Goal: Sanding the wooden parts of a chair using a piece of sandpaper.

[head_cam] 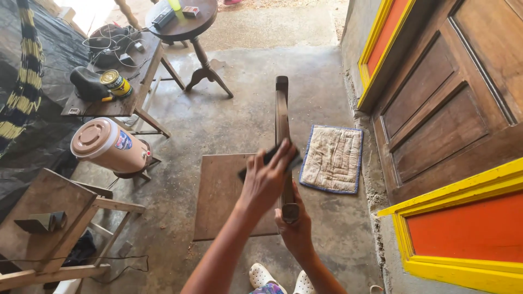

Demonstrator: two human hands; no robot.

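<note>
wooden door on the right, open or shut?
Shut: the wooden door sits flush inside its yellow frame, with no gap showing.

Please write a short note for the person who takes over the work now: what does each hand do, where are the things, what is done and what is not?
Left hand: presses a dark sanding sheet against the wooden piece.
Right hand: grips the near end of the piece, holding it out over the floor.
A flat board lies on the concrete under the hands; a quilted mat lies beside it, by the door.
Done: cannot tell how far the piece has been rubbed.
Left: probably the rest of its length.
</note>
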